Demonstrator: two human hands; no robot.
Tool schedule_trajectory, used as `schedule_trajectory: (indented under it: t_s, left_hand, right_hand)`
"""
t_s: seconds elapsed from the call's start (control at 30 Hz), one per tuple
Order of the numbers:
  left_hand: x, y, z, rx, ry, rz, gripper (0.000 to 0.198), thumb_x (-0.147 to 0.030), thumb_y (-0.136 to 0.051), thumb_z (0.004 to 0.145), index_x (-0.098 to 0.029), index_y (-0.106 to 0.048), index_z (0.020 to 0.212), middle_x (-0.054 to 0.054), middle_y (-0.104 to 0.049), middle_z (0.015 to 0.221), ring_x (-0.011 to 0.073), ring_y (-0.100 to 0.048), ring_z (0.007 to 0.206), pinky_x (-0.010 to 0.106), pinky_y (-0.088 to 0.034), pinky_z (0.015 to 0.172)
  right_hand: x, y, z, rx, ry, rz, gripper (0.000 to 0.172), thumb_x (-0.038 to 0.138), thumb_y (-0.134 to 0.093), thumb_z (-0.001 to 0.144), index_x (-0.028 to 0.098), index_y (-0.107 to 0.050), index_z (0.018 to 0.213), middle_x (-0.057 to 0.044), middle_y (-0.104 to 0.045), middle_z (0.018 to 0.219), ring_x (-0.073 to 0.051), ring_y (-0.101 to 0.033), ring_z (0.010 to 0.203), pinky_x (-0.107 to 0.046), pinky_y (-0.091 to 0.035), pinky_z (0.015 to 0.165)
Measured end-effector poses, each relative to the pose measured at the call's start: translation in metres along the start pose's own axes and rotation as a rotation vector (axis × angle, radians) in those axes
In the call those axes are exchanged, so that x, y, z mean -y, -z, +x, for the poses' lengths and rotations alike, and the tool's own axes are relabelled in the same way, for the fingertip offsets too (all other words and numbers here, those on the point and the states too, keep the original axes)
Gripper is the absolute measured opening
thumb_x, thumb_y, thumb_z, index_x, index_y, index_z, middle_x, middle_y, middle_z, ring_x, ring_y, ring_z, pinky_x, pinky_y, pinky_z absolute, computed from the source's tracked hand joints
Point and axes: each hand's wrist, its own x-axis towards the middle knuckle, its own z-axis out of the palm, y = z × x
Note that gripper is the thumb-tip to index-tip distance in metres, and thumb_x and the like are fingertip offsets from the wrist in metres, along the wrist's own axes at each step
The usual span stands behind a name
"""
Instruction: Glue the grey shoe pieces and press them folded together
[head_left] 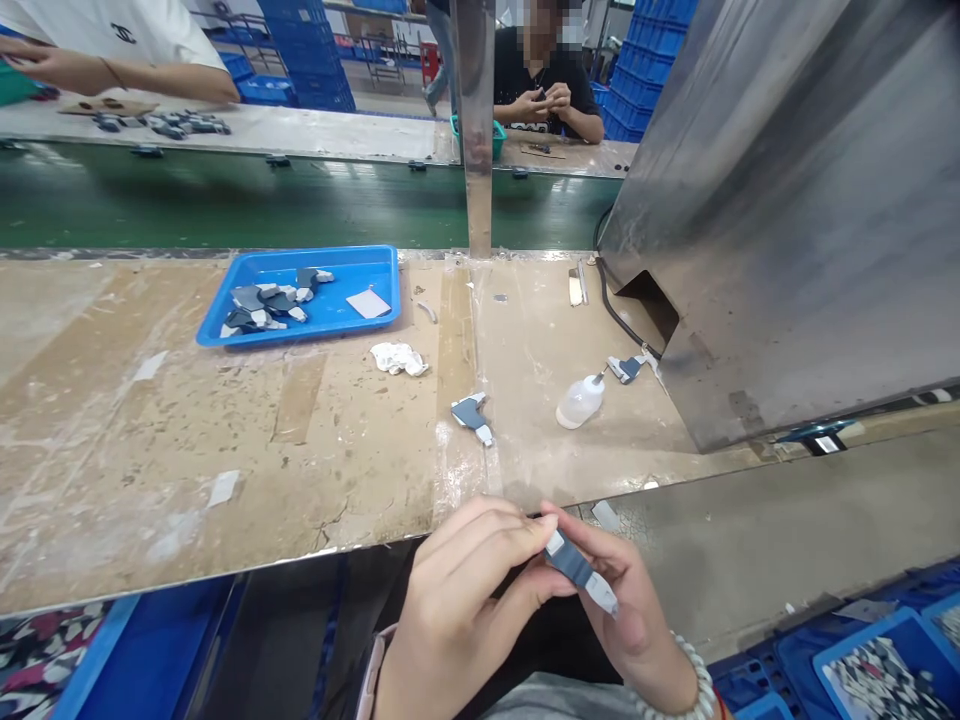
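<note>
Grey part (579, 570): pinched between left hand (457, 610) and right hand (637, 620), fingers closed on it. 1 similar piece (472, 415) on tabletop (187, 440); several in blue tray (352, 320).

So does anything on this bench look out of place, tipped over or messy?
Yes. The small squeeze bottle lies on its side on the worktable, nozzle toward a loose grey part. A crumpled white wad and another grey part lie outside the blue tray. No spill shows.
</note>
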Motion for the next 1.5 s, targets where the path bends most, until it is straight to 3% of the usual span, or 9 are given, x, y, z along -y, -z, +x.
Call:
schedule_trajectory:
  t_s: [0.1,0.2,0.53,0.7,0.83,0.97,1.13,1.33,1.5]
  left_hand:
    - [0.001,-0.001,-0.001,-0.015,0.005,-0.052,0.024,-0.005,-0.079,0.08,-0.016,-0.067,0.097,0.0,-0.068,0.071,0.0144,-0.063,0.072,0.029,-0.057,0.069]
    - [0.001,-0.003,-0.002,-0.015,0.012,-0.066,0.024,0.0,-0.077,0.079,-0.016,-0.066,0.094,-0.002,-0.065,0.065,0.0132,-0.061,0.068,0.028,-0.056,0.068]
    - [0.009,-0.012,-0.004,0.0,-0.016,-0.033,0.021,0.001,-0.076,0.079,-0.014,-0.067,0.089,0.003,-0.073,0.08,0.0152,-0.068,0.076,0.028,-0.058,0.074]
    - [0.014,-0.013,-0.007,0.026,-0.013,-0.037,0.026,-0.002,-0.073,0.083,-0.014,-0.069,0.105,0.004,-0.073,0.084,0.0167,-0.069,0.084,0.029,-0.059,0.078]
    - [0.016,-0.006,-0.011,0.103,0.068,-0.073,0.039,-0.011,-0.072,0.088,-0.02,-0.064,0.125,0.005,-0.073,0.091,0.0198,-0.068,0.092,0.033,-0.058,0.081]
    - [0.012,0.001,-0.012,0.203,0.143,-0.039,0.05,-0.012,-0.072,0.085,-0.022,-0.059,0.132,0.008,-0.07,0.11,0.0211,-0.065,0.103,0.034,-0.057,0.088]
    - [0.008,-0.006,-0.013,0.078,0.088,0.132,0.034,-0.009,-0.07,0.084,-0.017,-0.061,0.115,0.007,-0.07,0.102,0.0198,-0.065,0.098,0.032,-0.055,0.087]
    - [0.006,-0.003,-0.017,0.008,-0.038,0.268,0.016,-0.017,-0.069,0.09,-0.015,-0.062,0.104,0.005,-0.072,0.086,0.0182,-0.07,0.082,0.028,-0.058,0.075]
    - [0.006,0.001,-0.015,-0.034,-0.042,0.224,0.016,-0.022,-0.073,0.089,-0.017,-0.062,0.098,0.004,-0.07,0.076,0.0173,-0.069,0.073,0.027,-0.058,0.068]
  right_hand:
    - [-0.001,-0.002,-0.001,0.006,0.013,-0.02,0.074,0.072,-0.075,0.068,0.032,-0.069,0.129,-0.007,-0.078,0.09,-0.025,-0.069,0.077,-0.041,-0.057,0.088]
    - [0.0,-0.002,0.0,0.017,0.022,-0.064,0.071,0.072,-0.073,0.07,0.032,-0.069,0.129,-0.003,-0.069,0.069,-0.018,-0.06,0.064,-0.034,-0.056,0.073]
    - [-0.006,0.008,0.0,0.043,-0.037,-0.001,0.071,0.069,-0.075,0.071,0.035,-0.065,0.132,-0.007,-0.074,0.105,-0.013,-0.054,0.068,-0.023,-0.054,0.058]
    - [-0.018,0.01,-0.004,-0.02,0.005,0.02,0.067,0.063,-0.078,0.072,0.038,-0.064,0.132,-0.006,-0.073,0.117,-0.014,-0.06,0.071,-0.025,-0.057,0.064]
    - [-0.023,0.004,-0.006,-0.065,0.031,0.01,0.074,0.062,-0.079,0.07,0.038,-0.061,0.137,-0.008,-0.077,0.105,-0.021,-0.069,0.075,-0.037,-0.061,0.076]
    - [-0.024,-0.006,-0.003,-0.089,0.073,0.077,0.067,0.06,-0.08,0.072,0.038,-0.064,0.133,-0.007,-0.077,0.101,-0.024,-0.075,0.081,-0.035,-0.063,0.073]
    - [-0.033,-0.016,-0.005,-0.152,0.063,0.064,0.071,0.054,-0.087,0.064,0.035,-0.068,0.129,-0.008,-0.076,0.112,-0.027,-0.076,0.09,-0.034,-0.064,0.079]
    - [-0.045,-0.018,-0.015,-0.214,0.042,0.013,0.078,0.054,-0.092,0.055,0.029,-0.071,0.126,-0.009,-0.073,0.123,-0.03,-0.067,0.119,-0.032,-0.053,0.102]
    - [-0.044,-0.02,-0.015,-0.204,0.059,-0.02,0.082,0.059,-0.091,0.053,0.026,-0.071,0.126,-0.011,-0.074,0.12,-0.032,-0.069,0.115,-0.035,-0.056,0.099]
